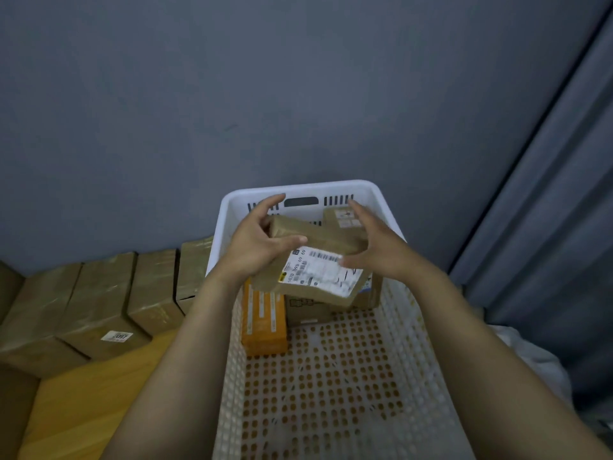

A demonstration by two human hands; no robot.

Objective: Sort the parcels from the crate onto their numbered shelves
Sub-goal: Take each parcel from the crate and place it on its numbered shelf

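The person is leaning over the white crate (298,189), holding a brown labelled parcel (318,270) just above the other parcels at its far end. The left hand (258,244) is gripping the parcel's left end, with fingers (270,205) wrapping round it and the thumb lying across the top. The right hand (378,250) is pressing against the right end, fingers mostly straight and thumb resting on the white label. To me that right side is only bracing, so a tilt while reading the label could send the parcel sliding back onto the orange box (263,323). No numbered shelf is showing and the print is looking blurred, so misreading the number is a risk too.
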